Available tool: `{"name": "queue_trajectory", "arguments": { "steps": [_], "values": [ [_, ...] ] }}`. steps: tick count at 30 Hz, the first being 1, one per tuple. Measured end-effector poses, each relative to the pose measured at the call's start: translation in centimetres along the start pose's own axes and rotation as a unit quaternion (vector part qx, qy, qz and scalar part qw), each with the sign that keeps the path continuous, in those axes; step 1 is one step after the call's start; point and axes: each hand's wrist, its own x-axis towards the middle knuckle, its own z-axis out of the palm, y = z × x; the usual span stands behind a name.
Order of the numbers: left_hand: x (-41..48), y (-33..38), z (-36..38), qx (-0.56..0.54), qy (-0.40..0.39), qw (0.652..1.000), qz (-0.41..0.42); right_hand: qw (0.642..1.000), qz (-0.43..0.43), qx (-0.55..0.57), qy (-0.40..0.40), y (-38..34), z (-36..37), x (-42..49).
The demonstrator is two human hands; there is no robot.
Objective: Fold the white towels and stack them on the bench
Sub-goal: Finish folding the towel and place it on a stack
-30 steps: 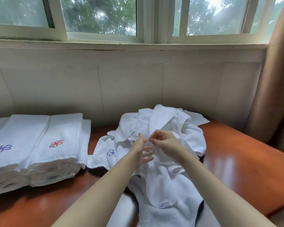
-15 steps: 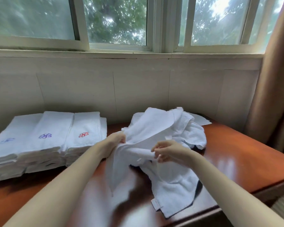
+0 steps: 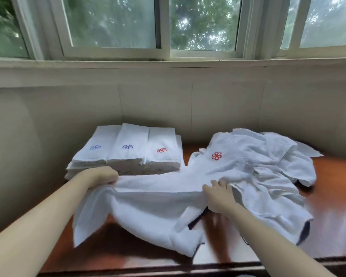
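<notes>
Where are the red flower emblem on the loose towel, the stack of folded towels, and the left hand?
red flower emblem (image 3: 216,156), head view, centre of the stitched flower.
stack of folded towels (image 3: 128,154), head view, top face of the middle towel.
left hand (image 3: 104,175), head view, back of the hand gripping the towel's edge.

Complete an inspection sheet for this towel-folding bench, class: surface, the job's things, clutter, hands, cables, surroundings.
Surface: glossy red-brown wooden bench, reflecting window light.
Job's things: three folded stacks side by side at back left, two with blue flower marks, one red; a loose towel stretched between both hands; an unfolded pile at right, a red flower mark showing.
Clutter: nothing seen.
Hands: left hand grips the towel's left end; right hand holds its right part, fingers partly hidden by cloth.
Cables: nothing seen.
Surroundings: pale panelled wall, sliding windows with trees outside.
</notes>
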Motion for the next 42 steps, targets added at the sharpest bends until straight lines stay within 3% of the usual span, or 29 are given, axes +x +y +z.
{"name": "queue_trajectory", "arguments": {
  "steps": [3,5,8,11,15,18,21,24,26,31,35,39,42],
  "values": [
    [1.7,-4.7,-0.4,0.056,0.165,0.982,-0.071,0.999,-0.02,0.011,0.031,-2.4,0.6,0.8],
    [1.7,-6.5,0.3,0.066,0.194,0.975,-0.082,0.997,-0.055,0.056,0.02,-3.6,0.4,1.5],
    [2.1,-6.4,2.7,0.096,0.099,0.99,0.017,0.989,-0.098,0.106,-0.044,-4.7,0.4,1.7],
    [3.0,-4.0,6.8,0.124,0.027,0.988,0.093,0.994,-0.079,0.07,-0.012,-5.4,0.8,0.9],
    [4.3,-2.1,11.4,0.11,0.025,0.989,0.097,0.995,-0.027,-0.081,0.042,-4.2,1.3,0.5],
    [4.6,-2.6,13.4,0.075,0.111,0.989,0.062,0.986,0.003,-0.12,0.116,-2.2,1.3,0.0],
    [4.9,-3.3,13.7,0.009,0.186,0.981,0.055,0.986,0.03,-0.083,0.145,-1.0,0.6,-0.3],
    [5.1,-3.7,13.4,-0.053,0.158,0.982,0.088,0.984,0.02,0.004,0.179,-1.5,-0.8,0.2],
    [4.8,-3.4,13.4,-0.084,0.128,0.984,0.095,0.98,-0.001,0.115,0.161,-3.0,-2.6,-0.3],
    [3.6,-1.1,13.8,-0.074,0.092,0.989,0.087,0.917,-0.184,0.339,0.102,-7.5,-7.3,-2.8],
    [3.0,-0.1,13.7,-0.059,0.051,0.989,0.126,0.846,-0.204,0.493,0.007,-7.9,-11.5,-4.4],
    [1.7,0.9,12.9,-0.14,0.137,0.967,0.164,0.746,-0.201,0.629,-0.08,-6.0,-15.1,-5.7],
    [1.7,0.1,10.6,-0.334,0.226,0.906,0.13,0.706,-0.217,0.657,-0.153,-3.7,-17.8,-6.4]
  ]
}}
